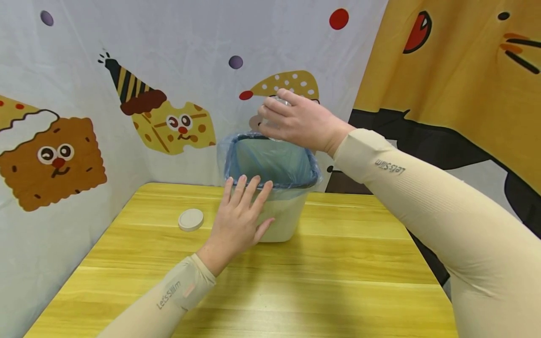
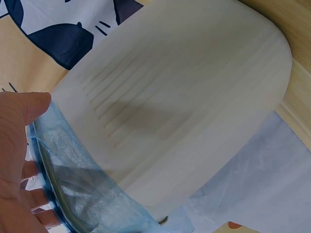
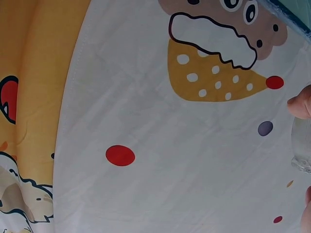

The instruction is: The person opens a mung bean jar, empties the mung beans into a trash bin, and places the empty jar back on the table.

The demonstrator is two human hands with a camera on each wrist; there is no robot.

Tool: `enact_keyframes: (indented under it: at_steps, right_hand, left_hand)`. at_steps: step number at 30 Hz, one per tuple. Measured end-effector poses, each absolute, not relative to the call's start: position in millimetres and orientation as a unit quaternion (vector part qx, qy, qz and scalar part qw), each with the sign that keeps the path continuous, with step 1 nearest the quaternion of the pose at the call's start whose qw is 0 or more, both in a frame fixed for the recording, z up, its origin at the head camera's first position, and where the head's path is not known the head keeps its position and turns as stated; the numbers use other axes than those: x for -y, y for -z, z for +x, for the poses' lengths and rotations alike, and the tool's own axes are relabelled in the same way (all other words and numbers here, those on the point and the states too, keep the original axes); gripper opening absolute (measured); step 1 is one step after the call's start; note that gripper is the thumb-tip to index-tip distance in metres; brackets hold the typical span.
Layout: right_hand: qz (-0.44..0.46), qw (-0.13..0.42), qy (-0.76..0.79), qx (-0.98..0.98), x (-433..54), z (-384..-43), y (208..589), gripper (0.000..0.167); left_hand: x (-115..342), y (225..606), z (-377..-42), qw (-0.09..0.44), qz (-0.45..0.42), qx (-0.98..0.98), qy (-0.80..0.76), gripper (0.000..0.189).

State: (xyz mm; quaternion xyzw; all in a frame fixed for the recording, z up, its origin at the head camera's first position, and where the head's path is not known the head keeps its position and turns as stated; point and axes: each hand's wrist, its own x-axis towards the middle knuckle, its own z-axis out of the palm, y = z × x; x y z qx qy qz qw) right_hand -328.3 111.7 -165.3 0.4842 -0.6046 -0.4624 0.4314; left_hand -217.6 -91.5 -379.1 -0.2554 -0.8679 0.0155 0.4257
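A cream bin (image 1: 281,216) stands at the back of the table, lined with a translucent blue bag (image 1: 314,171) folded over its rim. My left hand (image 1: 236,216) is at the bin's near rim with its fingers straight and spread. In the left wrist view, the thumb lies by the outer wall and the bag's edge. Above the bin's opening, my right hand (image 1: 300,119) grips a clear jar (image 1: 281,101) with curled fingers, which cover most of it. Only a strip of the clear jar (image 3: 302,141) shows in the right wrist view; what it contains cannot be told.
A round white lid (image 1: 191,219) lies flat on the wooden table (image 1: 338,277), left of the bin. Behind hangs a pale cloth (image 1: 177,47) with cartoon prints. A yellow and black printed cloth (image 1: 401,94) hangs at the right.
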Motion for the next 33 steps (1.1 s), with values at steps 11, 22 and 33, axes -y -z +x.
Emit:
enact_keyframes:
  at_steps: [11, 22, 33]
  right_hand:
    - [0.48, 0.44, 0.447, 0.614, -111, -328, 166, 0.058]
    - [0.37, 0.377, 0.3, 0.795, -134, -324, 160, 0.067]
    - [0.129, 0.278, -0.106, 0.946, -219, -325, 202, 0.092]
  left_hand:
    - [91, 380, -218, 0.432, -0.258, 0.864, -0.012, 0.091]
    - [90, 380, -218, 0.432, -0.26, 0.864, 0.002, 0.089]
    - [89, 379, -218, 0.435, -0.261, 0.862, 0.002, 0.09]
